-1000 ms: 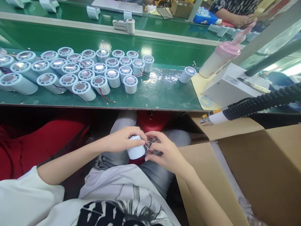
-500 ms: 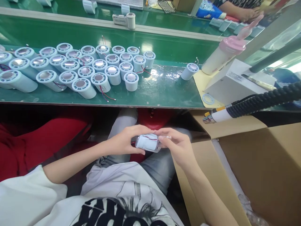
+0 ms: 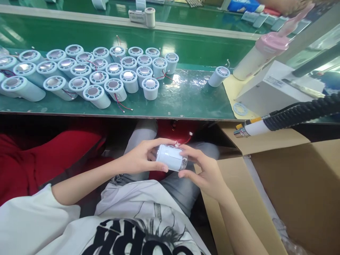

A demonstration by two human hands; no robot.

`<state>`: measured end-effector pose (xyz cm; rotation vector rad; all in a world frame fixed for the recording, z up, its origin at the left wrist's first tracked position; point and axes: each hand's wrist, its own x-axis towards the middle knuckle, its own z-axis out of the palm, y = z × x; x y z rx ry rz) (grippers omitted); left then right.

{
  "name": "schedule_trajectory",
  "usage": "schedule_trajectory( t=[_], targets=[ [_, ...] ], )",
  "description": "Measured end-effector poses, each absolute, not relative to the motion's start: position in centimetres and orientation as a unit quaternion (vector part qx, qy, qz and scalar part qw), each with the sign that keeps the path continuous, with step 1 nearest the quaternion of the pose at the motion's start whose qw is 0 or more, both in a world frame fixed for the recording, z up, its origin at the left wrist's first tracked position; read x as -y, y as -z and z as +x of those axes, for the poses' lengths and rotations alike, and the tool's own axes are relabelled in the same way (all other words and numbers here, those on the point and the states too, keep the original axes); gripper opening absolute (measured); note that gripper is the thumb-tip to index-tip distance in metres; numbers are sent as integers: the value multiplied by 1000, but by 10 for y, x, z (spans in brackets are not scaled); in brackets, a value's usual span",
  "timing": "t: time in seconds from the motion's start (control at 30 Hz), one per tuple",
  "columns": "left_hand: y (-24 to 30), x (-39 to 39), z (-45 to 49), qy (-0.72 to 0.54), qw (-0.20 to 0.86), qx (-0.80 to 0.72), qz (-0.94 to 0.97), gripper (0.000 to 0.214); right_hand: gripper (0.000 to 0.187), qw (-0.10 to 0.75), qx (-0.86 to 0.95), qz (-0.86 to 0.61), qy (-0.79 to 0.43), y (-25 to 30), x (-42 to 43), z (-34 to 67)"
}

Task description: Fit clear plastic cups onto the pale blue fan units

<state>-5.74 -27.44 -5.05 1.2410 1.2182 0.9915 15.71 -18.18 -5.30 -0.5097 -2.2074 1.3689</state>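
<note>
Above my lap, a light-blue cylinder (image 3: 171,157) with a clear, shiny covering lies on its side between both hands. My left hand (image 3: 147,156) grips its left end, with the thumb along the near side and the fingers over the far side. On the right end, my right hand (image 3: 204,168) holds it between thumb and fingers. A thin red wire (image 3: 186,141) with a small white connector sticks up from the far side. Several similar light-blue cylinders (image 3: 129,80) stand or lean in a group on the green bench; a lone cylinder (image 3: 219,76) leans farther right.
A green bench (image 3: 183,108) runs across ahead. On its right are a pink-lidded bottle (image 3: 255,53), a white box-shaped base (image 3: 276,83), a pale ring (image 3: 240,109) and a tool with a black coiled hose (image 3: 300,113). An open cardboard box (image 3: 294,184) stands at my right.
The cylinder has been turned, so its wire now points up from the far side. My right thumb has moved from the wire to the near edge. The view has shifted slightly.
</note>
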Motion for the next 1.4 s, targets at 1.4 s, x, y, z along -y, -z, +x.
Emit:
schedule_trajectory(
  t=[1.4],
  targets=[
    [43,274,-67,-412,394,-425,703,73,51,47,415,-345,-841,49,192,130]
  ],
)
